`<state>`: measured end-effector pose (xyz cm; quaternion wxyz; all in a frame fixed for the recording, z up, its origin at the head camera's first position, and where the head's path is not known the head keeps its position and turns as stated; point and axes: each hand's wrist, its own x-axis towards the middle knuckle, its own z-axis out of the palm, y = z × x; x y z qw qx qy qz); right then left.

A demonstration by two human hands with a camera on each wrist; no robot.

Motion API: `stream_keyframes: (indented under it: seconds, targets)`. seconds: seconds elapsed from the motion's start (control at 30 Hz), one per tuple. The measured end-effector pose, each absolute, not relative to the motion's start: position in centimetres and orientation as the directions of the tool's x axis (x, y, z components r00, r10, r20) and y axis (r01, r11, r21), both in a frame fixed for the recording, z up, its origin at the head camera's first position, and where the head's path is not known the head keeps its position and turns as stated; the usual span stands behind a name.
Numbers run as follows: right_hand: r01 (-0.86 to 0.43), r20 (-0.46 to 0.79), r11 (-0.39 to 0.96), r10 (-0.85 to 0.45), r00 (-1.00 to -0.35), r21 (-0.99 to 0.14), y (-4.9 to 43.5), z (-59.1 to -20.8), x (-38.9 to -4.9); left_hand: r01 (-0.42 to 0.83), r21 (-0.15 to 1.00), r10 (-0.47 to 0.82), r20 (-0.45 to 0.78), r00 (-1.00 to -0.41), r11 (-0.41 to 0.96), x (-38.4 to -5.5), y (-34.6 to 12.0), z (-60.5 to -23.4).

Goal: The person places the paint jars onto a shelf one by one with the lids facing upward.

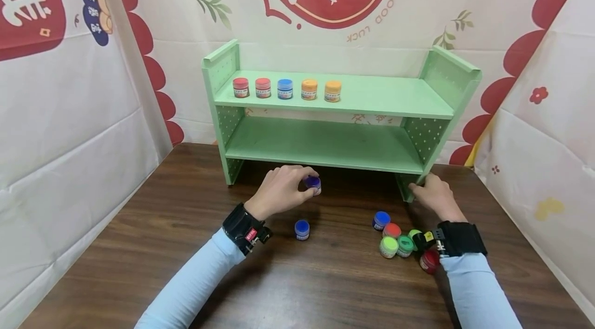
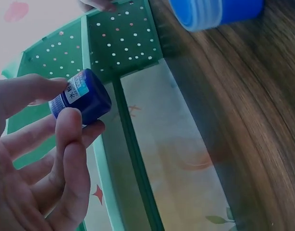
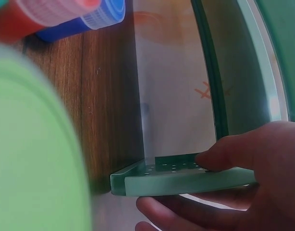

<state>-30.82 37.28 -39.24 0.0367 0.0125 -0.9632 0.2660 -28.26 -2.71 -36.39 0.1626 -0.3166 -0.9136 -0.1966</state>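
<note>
Dark-blue jar (image 2: 92, 94) is pinched by left hand (image 1: 282, 190); right hand (image 1: 435, 197) grips green shelf (image 1: 325, 140).

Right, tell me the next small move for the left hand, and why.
Probably raise the dark blue jar to the upper shelf, beside the yellow jar at the row's right end. The left hand pinches it in front of the green rack, five jars line that shelf with room to their right, and the right hand holds the rack's side panel.

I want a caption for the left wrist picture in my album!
Left hand pinching a dark jar in front of the green shelf.
</note>
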Motion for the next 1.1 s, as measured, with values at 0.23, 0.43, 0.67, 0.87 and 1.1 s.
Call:
stream_keyframes:
  seconds: [0.23, 0.43, 0.67, 0.87, 1.1]
  targets:
    - [-0.017, 0.074, 0.871, 0.023, -0.997, -0.491, 37.7, -39.0, -30.7, 0.661, 0.283, 0.519, 0.44, -0.733, 0.694, -28.0, -2.1, -36.0]
    - [-0.034, 0.093, 0.867, 0.014, -0.996, -0.497, 37.3, -39.0, -30.7, 0.66, 0.304, 0.504, 0.454, -0.734, 0.687, -27.7, -2.3, -35.7]
    - [-0.044, 0.095, 0.853, 0.006, -0.995, -0.519, 37.0, -38.9, -30.5, 0.705, 0.255, 0.532, 0.502, -0.682, 0.662, -28.1, -1.8, -35.1]
    - [-0.033, 0.089, 0.856, 0.016, -0.996, -0.516, 36.9, -38.7, -30.7, 0.748, 0.198, 0.586, 0.508, -0.632, 0.634, -29.0, -1.3, -32.8]
    - [-0.031, 0.086, 0.856, 0.016, -0.996, -0.516, 37.0, -39.0, -30.7, 0.779, 0.187, 0.576, 0.575, -0.581, 0.598, -30.1, -0.6, -29.1]
